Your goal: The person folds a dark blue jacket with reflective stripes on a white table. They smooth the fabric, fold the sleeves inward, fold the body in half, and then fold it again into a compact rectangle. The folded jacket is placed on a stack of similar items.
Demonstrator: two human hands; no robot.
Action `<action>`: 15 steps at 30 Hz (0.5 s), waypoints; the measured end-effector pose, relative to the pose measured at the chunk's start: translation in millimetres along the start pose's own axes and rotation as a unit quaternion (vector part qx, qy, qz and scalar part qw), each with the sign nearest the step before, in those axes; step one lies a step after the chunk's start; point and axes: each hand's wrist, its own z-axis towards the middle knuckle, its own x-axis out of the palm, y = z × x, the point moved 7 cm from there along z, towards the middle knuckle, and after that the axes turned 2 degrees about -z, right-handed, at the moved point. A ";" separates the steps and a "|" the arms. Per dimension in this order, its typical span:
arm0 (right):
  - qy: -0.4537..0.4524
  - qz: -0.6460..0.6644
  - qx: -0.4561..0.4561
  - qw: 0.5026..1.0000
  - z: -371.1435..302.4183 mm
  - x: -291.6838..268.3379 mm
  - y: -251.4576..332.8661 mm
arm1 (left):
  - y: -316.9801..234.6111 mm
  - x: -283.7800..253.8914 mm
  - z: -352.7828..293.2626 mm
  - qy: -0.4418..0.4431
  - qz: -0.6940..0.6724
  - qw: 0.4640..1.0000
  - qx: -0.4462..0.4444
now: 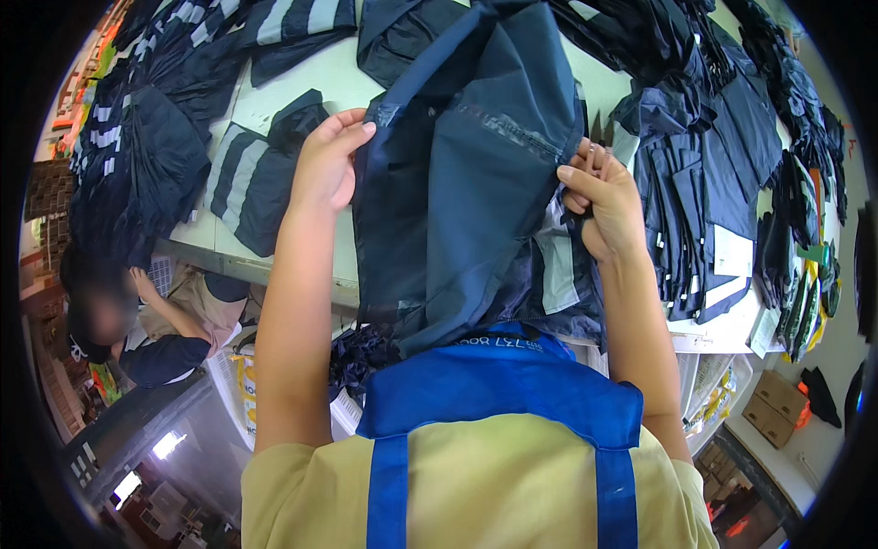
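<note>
A dark navy garment [494,192] of thin, slightly shiny fabric is held up and spread between my hands, its lower part hanging over the table's near edge. My left hand [331,156] pinches its left edge between thumb and fingers. At the right edge, beside a taped-looking seam, my right hand [599,188] has its fingers curled closed on the fabric. Dark pointed blades [599,126], like those of snips, stick up past the right fingers; their handles are hidden. A pale grey strip [558,265] shows on the garment's lower right.
The white table [343,247] bears folded dark pieces with grey stripes [240,183] at left and stacked dark garments [681,210] at right. A person [165,320] sits low at the left. White baskets [718,393] stand under the table; cardboard boxes [776,407] are at far right.
</note>
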 end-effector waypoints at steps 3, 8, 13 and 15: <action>0.016 0.008 -0.012 1.000 -15.3 -1.4 10.5 | -15.8 38.6 -37.5 0.048 -0.077 0.996 0.011; 0.012 -0.001 -0.029 1.000 -35.3 13.8 31.9 | -32.9 66.9 -74.8 0.088 -0.143 0.984 0.051; -0.031 -0.015 -0.065 0.997 -52.6 0.3 42.0 | -43.4 86.3 -90.9 0.124 -0.152 0.978 0.067; -0.028 -0.013 -0.072 0.997 -56.0 -3.9 40.9 | -47.4 88.3 -99.2 0.118 -0.157 0.978 0.065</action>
